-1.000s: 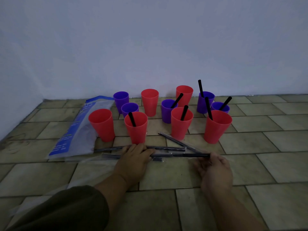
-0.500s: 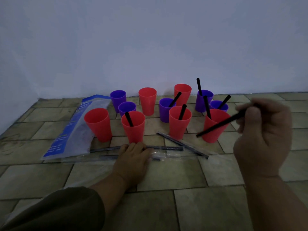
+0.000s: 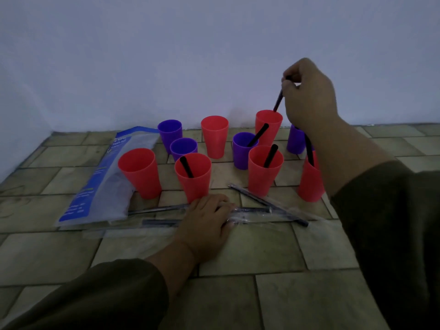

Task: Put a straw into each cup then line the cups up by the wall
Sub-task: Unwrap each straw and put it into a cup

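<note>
Wall behind; right fingers pinch straw's upper end.

Smooth plastic on the red cups and purple cups, faint sheen. The straws: black, matt plastic. The wrappers: thin clear film, crinkled, glossy. The bag: slick plastic too. The floor: worn, mottled matt tiles. The wall: flat matt paint. The sleeves: dull cloth.
</note>
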